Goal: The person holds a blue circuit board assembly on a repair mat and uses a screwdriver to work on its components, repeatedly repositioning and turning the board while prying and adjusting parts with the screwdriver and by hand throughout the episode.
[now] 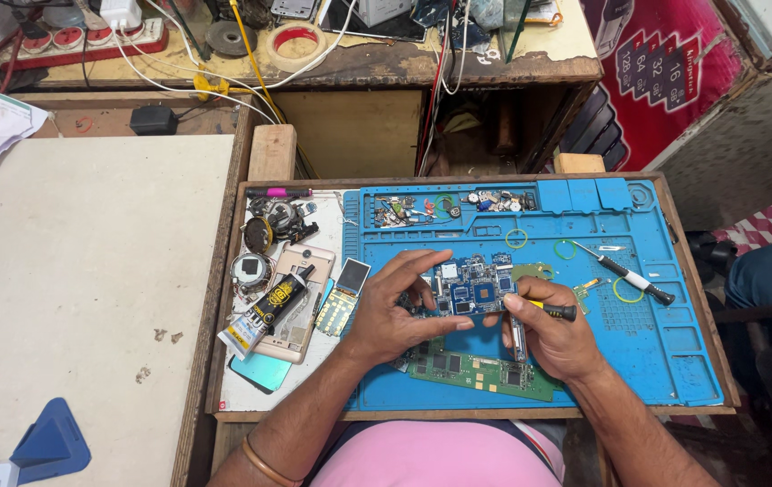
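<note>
The left hand (392, 311) grips a blue circuit board (473, 287) by its left edge, fingers curled over the top and thumb underneath, lifting it just above the middle of the blue work mat (665, 347). The right hand (555, 338) is closed around a small black-handled screwdriver (555, 311), whose handle lies across the fingers beside the board's right edge; the tip is hidden behind the board. Under both hands, near the mat's front edge, lies a long green circuit board (480, 372), partly covered by the wrists.

To the right on the mat rests a second screwdriver (634, 278) with a white and black handle, with yellow-green rubber rings (627, 290) around it. Along the mat's back edge, shallow compartments hold small screws and parts (417, 210). Left of the mat, on the tray's left side, lie a black glue tube (269, 311) across a phone back cover (300, 302), a small screen part (343, 298), and round metal parts (264, 230). A white table (79, 289) stands further left.
</note>
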